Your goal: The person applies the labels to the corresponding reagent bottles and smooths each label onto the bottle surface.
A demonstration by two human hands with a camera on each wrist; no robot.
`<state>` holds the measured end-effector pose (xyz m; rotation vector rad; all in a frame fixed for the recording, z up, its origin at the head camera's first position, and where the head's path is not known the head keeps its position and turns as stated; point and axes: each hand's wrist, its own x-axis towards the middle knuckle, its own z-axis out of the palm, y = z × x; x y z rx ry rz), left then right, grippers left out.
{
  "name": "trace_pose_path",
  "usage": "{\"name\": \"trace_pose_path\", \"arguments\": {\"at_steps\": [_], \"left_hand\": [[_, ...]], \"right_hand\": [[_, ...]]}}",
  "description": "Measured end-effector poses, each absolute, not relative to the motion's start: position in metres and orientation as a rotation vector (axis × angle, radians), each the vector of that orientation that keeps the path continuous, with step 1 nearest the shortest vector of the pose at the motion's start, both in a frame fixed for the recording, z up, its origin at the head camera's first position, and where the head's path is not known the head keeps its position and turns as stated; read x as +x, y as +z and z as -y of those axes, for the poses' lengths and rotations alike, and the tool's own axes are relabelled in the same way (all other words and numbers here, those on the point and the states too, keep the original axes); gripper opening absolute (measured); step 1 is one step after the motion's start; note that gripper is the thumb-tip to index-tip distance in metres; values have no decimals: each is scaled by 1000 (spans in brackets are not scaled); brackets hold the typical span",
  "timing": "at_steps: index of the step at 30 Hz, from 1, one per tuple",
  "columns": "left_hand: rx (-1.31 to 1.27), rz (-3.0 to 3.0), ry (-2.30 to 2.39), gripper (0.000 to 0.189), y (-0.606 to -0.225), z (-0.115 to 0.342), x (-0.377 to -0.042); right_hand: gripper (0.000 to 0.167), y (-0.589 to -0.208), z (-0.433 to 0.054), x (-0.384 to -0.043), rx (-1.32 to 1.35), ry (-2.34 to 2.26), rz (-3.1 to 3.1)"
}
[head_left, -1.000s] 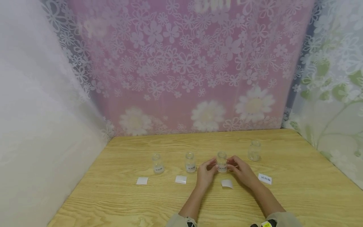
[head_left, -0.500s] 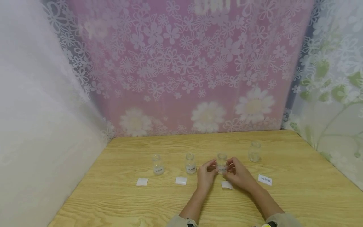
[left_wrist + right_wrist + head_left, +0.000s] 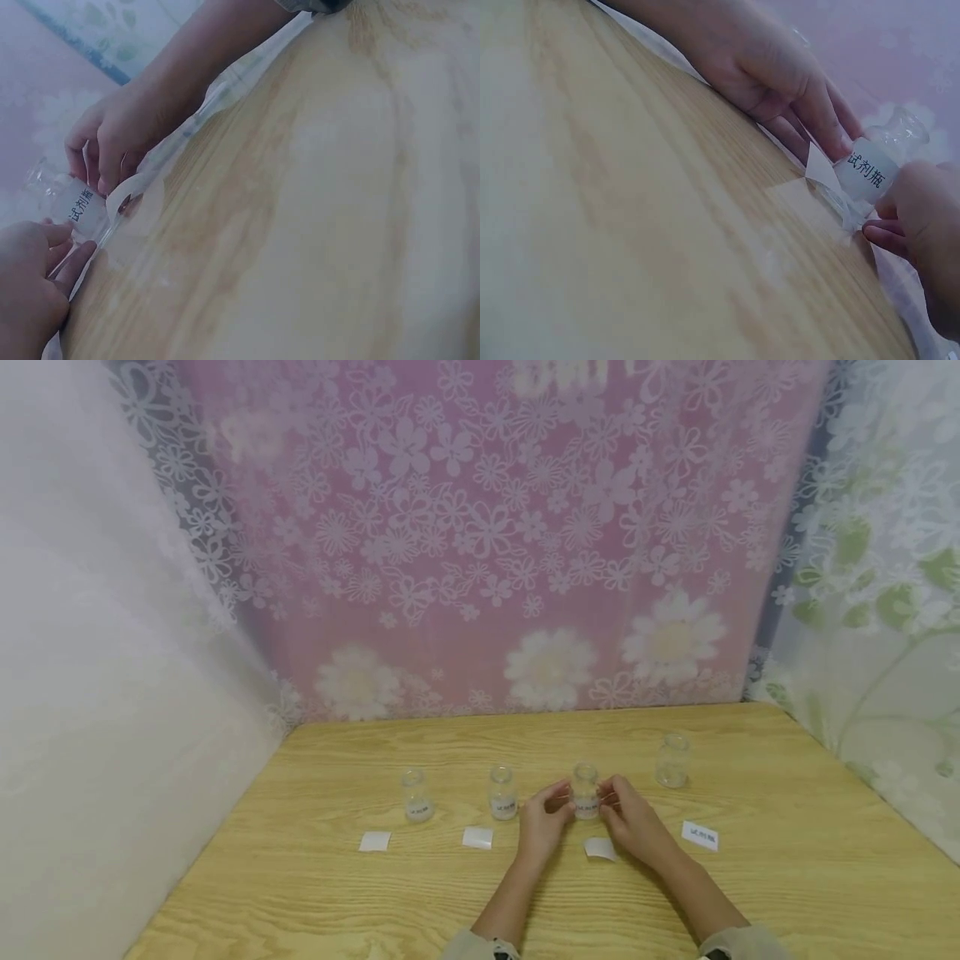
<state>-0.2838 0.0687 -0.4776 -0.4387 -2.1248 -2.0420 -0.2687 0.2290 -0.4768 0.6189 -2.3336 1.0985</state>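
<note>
"Holding something, is that left hand (image 3: 540, 827)?"

"Yes, its grip is round the labelled jar (image 3: 586, 789), thumb and fingers against the glass. The right hand (image 3: 636, 825) grips the same jar from the opposite side."

"Where on the table (image 3: 360, 910)?"

"Upright, slightly right of centre, towards the far edge. A white slip (image 3: 599, 849) lies just nearer; another jar (image 3: 672, 764) stands towards the far right corner."
</note>
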Motion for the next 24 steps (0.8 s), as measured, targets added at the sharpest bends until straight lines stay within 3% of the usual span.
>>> {"name": "trace_pose_path", "arguments": {"at_steps": [3, 8, 19, 24], "left_hand": [[-436, 2136, -2043, 31, -479, -69, -285], [-449, 2124, -2088, 30, -478, -69, -285], [-453, 2066, -2157, 29, -476, -69, -284], [-452, 2080, -2130, 28, -475, -69, -282]], "right_hand": [[28, -476, -226, -269, 497, 1190, 2398], [43, -474, -219, -267, 331, 1197, 2450], [17, -468, -229, -264, 517, 1196, 2428], [12, -471, -233, -265, 543, 1230, 2431]]}}
